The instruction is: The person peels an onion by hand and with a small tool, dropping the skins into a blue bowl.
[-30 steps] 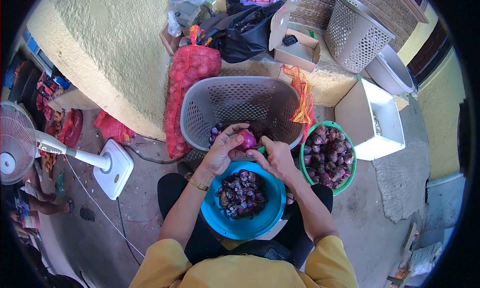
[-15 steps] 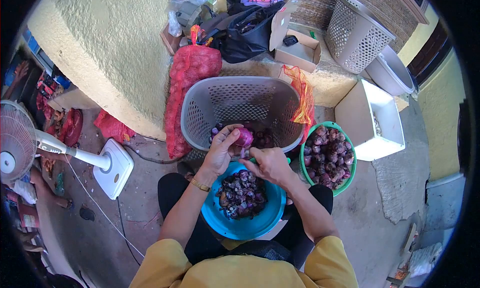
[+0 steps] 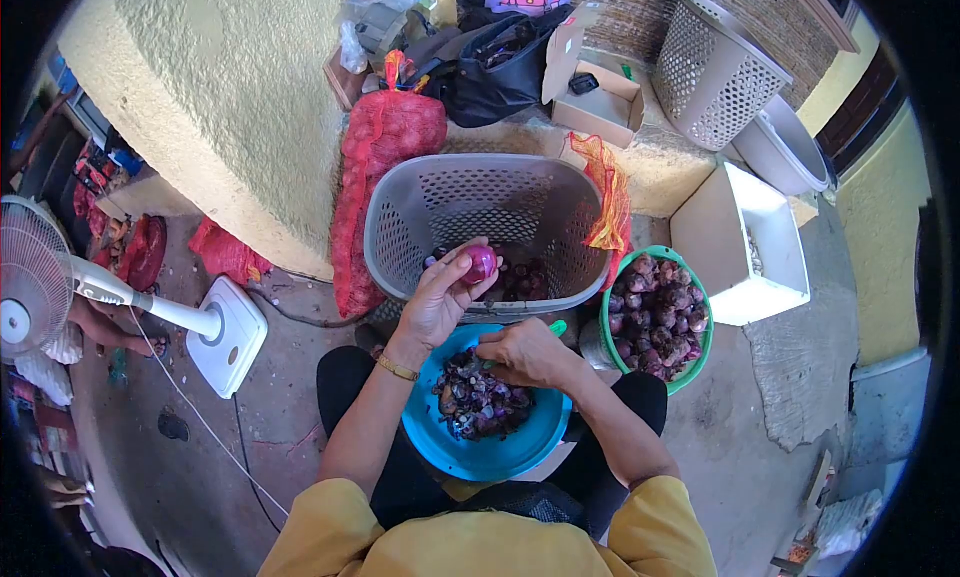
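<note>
A smooth, purple-red onion [image 3: 480, 264] is held up in the fingers of my left hand [image 3: 437, 302], over the near rim of the grey perforated basket [image 3: 480, 167]. Lower down, my right hand [image 3: 535, 353] is closed around a small knife; its green handle end [image 3: 558, 328] sticks out, and the blade is mostly hidden. That hand is above the blue basin [image 3: 485, 463], which sits between my legs and contains dark onion skins and trimmings [image 3: 485, 392]. More onions [image 3: 520, 279] lie at the bottom of the grey basket.
At right stands a green-rimmed basket [image 3: 707, 327] full of unpeeled onions, beside a white box [image 3: 700, 217]. Red mesh sacks [image 3: 385, 142] lean at the basket's left. A white fan [image 3: 170, 312] stands farther left, with another person's leg [image 3: 115, 329] behind it.
My right hand has moved away from the onion, down over the blue basin. My left hand still holds the onion, now slightly higher and turned.
</note>
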{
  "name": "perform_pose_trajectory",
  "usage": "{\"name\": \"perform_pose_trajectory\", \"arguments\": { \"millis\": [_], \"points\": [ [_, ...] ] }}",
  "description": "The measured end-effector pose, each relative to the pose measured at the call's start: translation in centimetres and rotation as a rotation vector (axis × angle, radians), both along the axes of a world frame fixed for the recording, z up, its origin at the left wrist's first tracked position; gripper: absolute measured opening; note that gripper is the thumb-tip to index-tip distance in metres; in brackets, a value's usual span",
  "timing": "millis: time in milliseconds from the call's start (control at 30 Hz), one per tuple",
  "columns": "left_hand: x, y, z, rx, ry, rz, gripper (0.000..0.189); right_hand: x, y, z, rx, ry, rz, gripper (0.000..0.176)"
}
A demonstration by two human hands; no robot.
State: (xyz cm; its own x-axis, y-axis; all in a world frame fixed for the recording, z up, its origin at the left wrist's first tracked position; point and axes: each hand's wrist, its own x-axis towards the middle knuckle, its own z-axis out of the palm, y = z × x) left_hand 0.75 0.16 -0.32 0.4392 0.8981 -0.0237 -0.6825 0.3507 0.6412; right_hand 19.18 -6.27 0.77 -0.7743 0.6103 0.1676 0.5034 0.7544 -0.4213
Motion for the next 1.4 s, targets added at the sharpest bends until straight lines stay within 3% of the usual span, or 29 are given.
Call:
{"name": "perform_pose_trajectory", "arguments": {
  "millis": [200, 333, 400, 433, 500, 633, 867, 1400],
  "points": [
    [-0.2, 0.2, 0.1, 0.052, -0.013, -0.039, 0.047, 0.3, -0.5, 0.1, -0.096, -0.167, -0.053, 0.029],
    [-0.1, -0.1, 0.2, 0.048, -0.085, -0.086, 0.044, 1.0, -0.1, 1.4, -0.200, -0.061, -0.067, 0.029],
    [-0.1, -0.2, 0.2, 0.027, -0.121, -0.102, 0.044, 1.6, 0.1, 1.1, -0.172, 0.276, -0.229, 0.033],
    [0.0, -0.2, 0.2, 0.038, -0.103, -0.102, 0.044, 1.6, 0.2, 1.1, -0.172, 0.275, -0.230, 0.033],
    [0.2, -0.4, 0.5, 0.049, -0.085, -0.102, 0.045, 1.5, 0.7, 1.2, -0.290, 0.616, -0.556, 0.038],
    [0.4, -0.8, 0.9, 0.049, -0.069, -0.180, 0.048, 1.6, 1.6, 0.9, -0.305, 0.741, -0.592, 0.038],
    [0.2, -0.9, 0.8, 0.151, 0.064, -0.257, 0.060, 1.9, 1.5, 1.8, -0.302, 0.607, -0.543, 0.041],
    [0.3, -0.8, 0.6, 0.167, -0.014, -0.280, 0.059, 2.0, 1.4, 2.1, -0.355, 0.555, -0.543, 0.043]
  ]
}}
